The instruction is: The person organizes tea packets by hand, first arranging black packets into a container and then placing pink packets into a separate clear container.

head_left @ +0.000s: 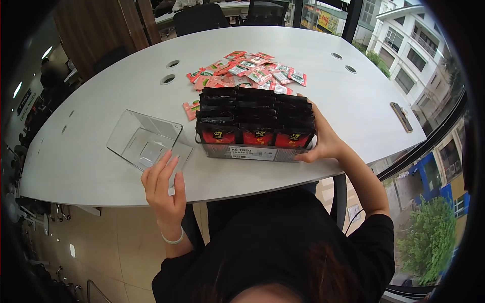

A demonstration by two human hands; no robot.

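Note:
A grey rack (217, 150) with a white label stands near the table's front edge. Rows of black and red G7 coffee sachets (257, 136) fill it upright. My right hand (326, 139) wraps round the rack's right end, thumb at the lower front corner and fingers behind. Left of the rack is a clear plastic box (146, 136), with its open side up. Fingers apart and holding nothing, my left hand (165, 184) hovers at the box's near corner and overlaps it in this view.
Behind the rack lies a loose heap of red and white sachets (257, 74). A phone (401, 117) rests by the table's right edge. Round holes (167, 79) pierce the white tabletop (91, 156). Black chairs (201, 19) stand at the far side.

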